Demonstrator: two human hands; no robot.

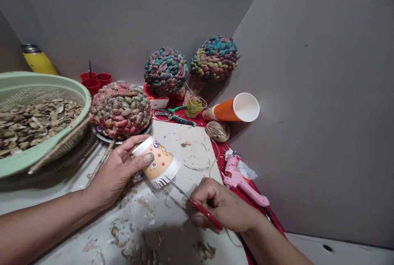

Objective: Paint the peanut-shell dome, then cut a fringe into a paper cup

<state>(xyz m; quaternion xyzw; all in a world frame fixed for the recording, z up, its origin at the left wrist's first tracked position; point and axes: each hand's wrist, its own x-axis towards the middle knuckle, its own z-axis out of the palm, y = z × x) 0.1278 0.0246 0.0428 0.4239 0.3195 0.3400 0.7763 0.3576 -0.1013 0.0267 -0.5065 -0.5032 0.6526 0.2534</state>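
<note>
My left hand (pixel 118 170) is closed round a paper cup (pixel 161 160) with a printed peach band, tilted with its thumb on the side. Several short slits split the cup's lower right edge into narrow strips. My right hand (pixel 215 204) grips red-handled scissors (pixel 205 212), whose blades point up and left and meet the cut edge of the cup. Just behind my left hand, a ball covered in pink and brown shells (pixel 121 111) rests on a metal dish.
A green basket (pixel 81 88) of shells stands at left. Behind are two colored shell balls (pixel 166 70), red cups (pixel 104 79), pliers (pixel 181 120), an orange cup stack (pixel 226 110) and twine (pixel 217 131). A pink glue gun (pixel 243 180) lies at right; scraps litter the front.
</note>
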